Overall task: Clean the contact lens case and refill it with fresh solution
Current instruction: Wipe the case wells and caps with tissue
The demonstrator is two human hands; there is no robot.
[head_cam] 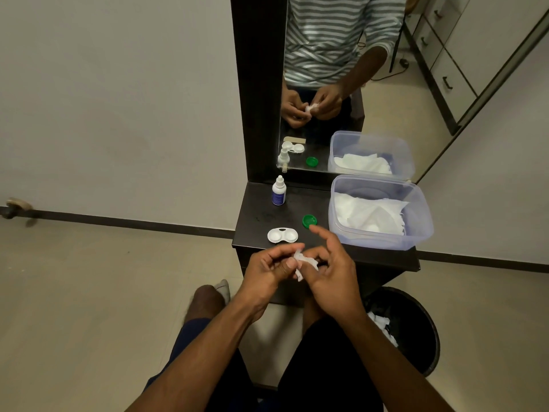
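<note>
A white contact lens case (282,235) lies open on the near part of a small dark table (258,230), both of its round wells uncovered and facing up. A green cap (310,220) sits on the table just beside the case, to its right, apart from it. Farther back, near the foot of a mirror (341,84), a small white bottle (279,191) with a blue label stands upright.

In front of the case, over the table's near edge, a person's two hands meet around a scrap of white tissue (301,263). The left hand (269,270) has its fingers curled, thumb and fingers pinching the tissue. The right hand (331,272) grips the same tissue from the other side with its lower fingers curled, while its forefinger points forward toward the green cap without touching it. Whether anything is wrapped inside the tissue cannot be told.

On the right side of the table a clear plastic tub (421,221) holds a heap of white tissues (368,212). Below the table, to the right, a black bin (416,322) on the pale floor contains crumpled white tissue. The mirror repeats the scene: the hands, the case, the bottle, the cap and the tub, along with a striped shirt (335,31).
</note>
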